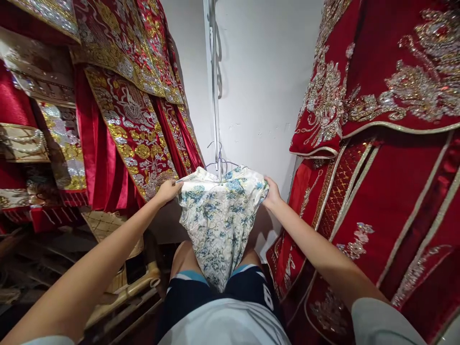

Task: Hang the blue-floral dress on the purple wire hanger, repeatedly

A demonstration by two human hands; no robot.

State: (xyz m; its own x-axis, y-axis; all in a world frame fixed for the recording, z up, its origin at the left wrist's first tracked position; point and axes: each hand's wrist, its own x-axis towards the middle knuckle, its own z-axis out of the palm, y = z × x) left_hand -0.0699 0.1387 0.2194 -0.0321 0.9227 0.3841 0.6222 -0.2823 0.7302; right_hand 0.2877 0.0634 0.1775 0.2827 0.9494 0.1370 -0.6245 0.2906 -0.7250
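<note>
A white sleeveless top with a blue and green floral pattern (pixel 219 215) is spread out in front of my body, its lower part narrowing down over my lap. My left hand (pixel 169 190) pinches its left shoulder edge. At the opposite shoulder edge, my right hand (pixel 272 192) grips the fabric with the thumb near the top. Behind the neckline shows a thin purple-blue hanger (pixel 233 163), with hooks beside a vertical metal pole (pixel 214 96). Whether the hanger sits inside the top is hard to tell.
Red garments with gold and silver embroidery (pixel 140 139) hang at the left. More red beaded garments (pixel 402 96) fill the right side. A pale wall (pixel 266 72) stands ahead. Low at the left is a bamboo-like frame (pixel 125 293).
</note>
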